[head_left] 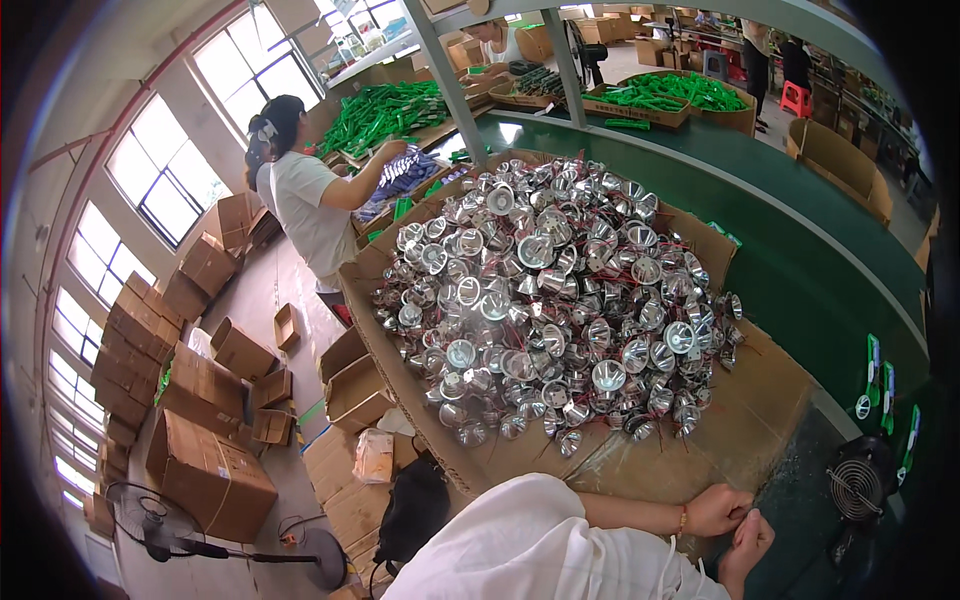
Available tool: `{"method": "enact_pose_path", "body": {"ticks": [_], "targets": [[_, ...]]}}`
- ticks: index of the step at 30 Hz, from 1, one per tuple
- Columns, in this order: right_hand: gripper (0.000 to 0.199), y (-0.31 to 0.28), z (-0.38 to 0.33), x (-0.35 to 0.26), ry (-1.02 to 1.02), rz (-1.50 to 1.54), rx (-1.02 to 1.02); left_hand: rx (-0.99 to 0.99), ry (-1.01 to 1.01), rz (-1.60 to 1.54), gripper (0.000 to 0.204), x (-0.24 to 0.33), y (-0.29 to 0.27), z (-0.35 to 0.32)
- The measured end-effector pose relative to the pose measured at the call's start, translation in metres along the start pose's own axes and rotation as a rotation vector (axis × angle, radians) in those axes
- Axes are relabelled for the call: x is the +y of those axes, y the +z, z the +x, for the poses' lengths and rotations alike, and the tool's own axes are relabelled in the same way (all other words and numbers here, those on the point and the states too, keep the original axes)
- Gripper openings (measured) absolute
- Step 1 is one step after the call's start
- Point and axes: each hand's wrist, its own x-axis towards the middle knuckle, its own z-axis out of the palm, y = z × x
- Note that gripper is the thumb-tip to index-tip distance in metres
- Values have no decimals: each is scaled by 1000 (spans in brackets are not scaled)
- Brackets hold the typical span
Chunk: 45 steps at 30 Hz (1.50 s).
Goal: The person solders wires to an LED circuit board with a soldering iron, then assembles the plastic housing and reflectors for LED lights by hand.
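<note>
My left hand point(715, 509), with a beaded band at its wrist, is closed, its fingers curled. Just below it, my right hand point(749, 546) is also closed, fingertips pressed near those of the left. Anything between the fingers is hidden or too small to make out. Both hands are at the dark green tabletop point(795, 515), beside the cardboard sheet's edge. Beyond them, a large heap of shiny silver reflector cups point(560, 300) with thin red wires fills a shallow cardboard box point(420, 425).
Several slim green pieces point(887, 397) and a small round-grilled fan point(856, 490) lie on the right. Grey shelf posts point(445, 80) rise behind the heap. A co-worker in white point(310, 200) handles purple pieces at left. Cartons point(210, 475) and a standing fan point(155, 530) occupy the floor.
</note>
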Motion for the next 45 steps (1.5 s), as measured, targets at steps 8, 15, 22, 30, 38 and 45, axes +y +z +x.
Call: {"method": "enact_pose_path", "body": {"ticks": [8, 15, 22, 30, 38, 45], "targets": [[43, 5, -6, -16, -100, -129, -89, -15, -9, -48, 20, 0, -2, 0], [43, 5, -4, -20, -153, 80, -178, 16, -18, -147, 22, -2, -1, 1], [41, 6, -3, -19, -182, 146, -229, 7, -49, -161, 22, -1, -3, 2], [40, 4, -4, -15, -119, 107, -203, 4, -16, -138, 20, -2, -2, 2], [38, 5, -7, -15, -114, 56, -191, -24, -26, -103, 19, 0, -4, 0], [31, 7, -3, -33, 7, 61, -179, -31, -46, -150, 19, 1, -5, 3]]}}
